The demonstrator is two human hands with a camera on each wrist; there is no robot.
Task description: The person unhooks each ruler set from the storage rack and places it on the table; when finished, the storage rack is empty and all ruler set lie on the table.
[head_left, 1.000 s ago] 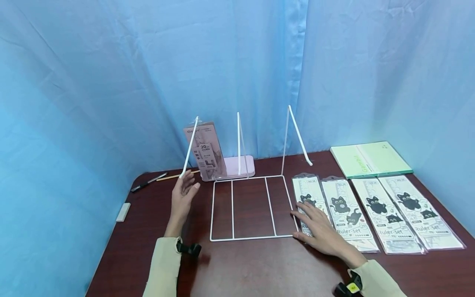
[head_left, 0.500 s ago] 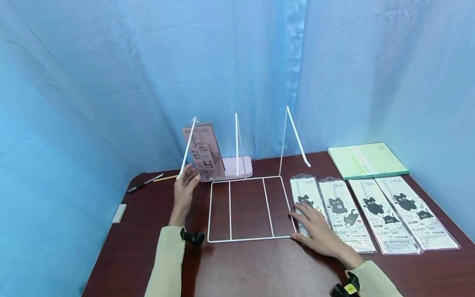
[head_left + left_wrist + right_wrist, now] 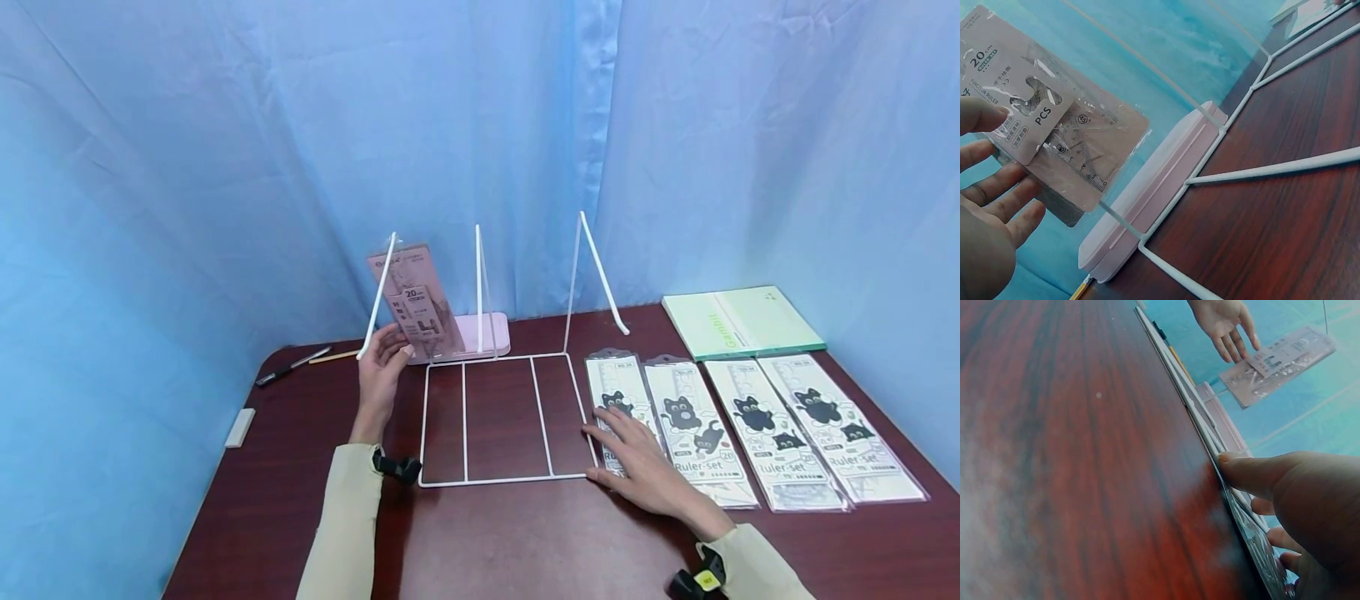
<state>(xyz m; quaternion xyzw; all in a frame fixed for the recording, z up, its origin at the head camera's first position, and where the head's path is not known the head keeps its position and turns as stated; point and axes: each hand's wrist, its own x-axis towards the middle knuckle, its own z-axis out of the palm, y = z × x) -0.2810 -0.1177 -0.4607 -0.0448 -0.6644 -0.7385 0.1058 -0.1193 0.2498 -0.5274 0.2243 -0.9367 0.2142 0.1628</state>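
A white wire rack [image 3: 510,481] stands on the table with three angled prongs. A pink packaged ruler set [image 3: 431,308] hangs on its left prong. My left hand [image 3: 381,367] is at the lower left of this pack, fingers loosely spread. In the left wrist view the thumb [image 3: 985,115] overlaps the pack's front, and the other fingertips lie along its lower edge. My right hand [image 3: 641,462] rests at the rack's front right corner, fingers extended over the nearest white ruler-set pack [image 3: 621,375]. Its thumb touches the rack's frame in the right wrist view.
Several white ruler-set packs [image 3: 787,433] with black cats lie at the right, below a green notebook [image 3: 738,321]. A pink case [image 3: 491,333] lies behind the rack. Left are a black pen [image 3: 281,375], a yellow pencil [image 3: 333,357] and a white eraser [image 3: 240,427].
My left hand has moved right from beside the left prong's tip to the pink pack, whose lower end has swung slightly right. My right hand has stayed in place.
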